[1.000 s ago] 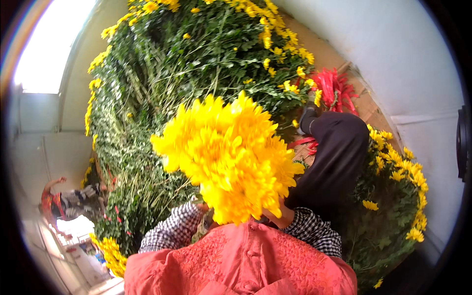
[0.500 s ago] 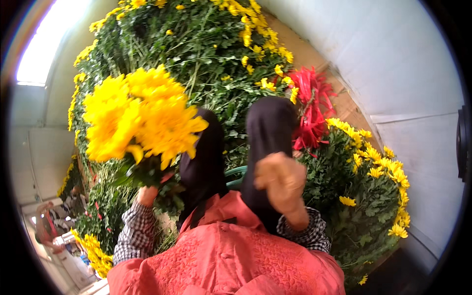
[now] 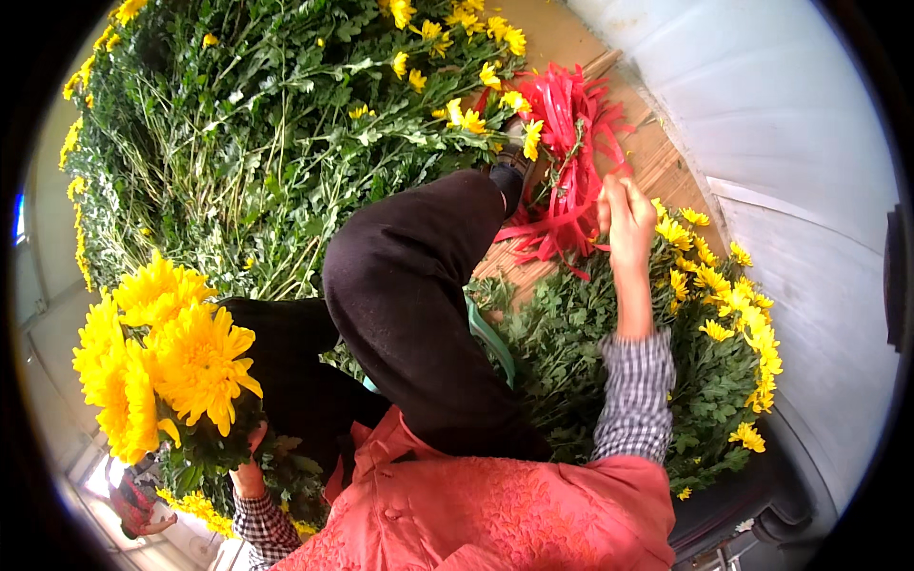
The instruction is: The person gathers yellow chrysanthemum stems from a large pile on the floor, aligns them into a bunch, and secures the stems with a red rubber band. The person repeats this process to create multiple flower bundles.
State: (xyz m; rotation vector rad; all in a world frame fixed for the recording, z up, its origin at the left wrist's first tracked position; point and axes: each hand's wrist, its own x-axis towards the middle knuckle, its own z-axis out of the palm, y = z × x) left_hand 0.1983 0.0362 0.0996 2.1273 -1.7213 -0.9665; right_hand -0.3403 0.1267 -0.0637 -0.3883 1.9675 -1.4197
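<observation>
My left hand [image 3: 249,479] is closed round the stems of a bunch of yellow chrysanthemums [image 3: 195,362], which I hold upright at the lower left; leaves partly cover the fingers. On the right, my arm stretches out to a heap of red plastic strips [image 3: 562,205]. My right hand [image 3: 625,217] is at the heap's right edge with its fingers pinched, and a bit of red strip shows at the fingertips.
Beyond my knees lies a large pile of leafy chrysanthemum stems [image 3: 238,162]. More chrysanthemums [image 3: 571,362] lie at my right, blooms outward. Brown boarding [image 3: 666,162] runs beside a pale wall [image 3: 800,124]. A person [image 3: 138,509] is at the far lower left.
My right hand has moved from above my lap outward to the red strips. The bunch in my left hand has shifted left and lower in view. My view and legs have turned.
</observation>
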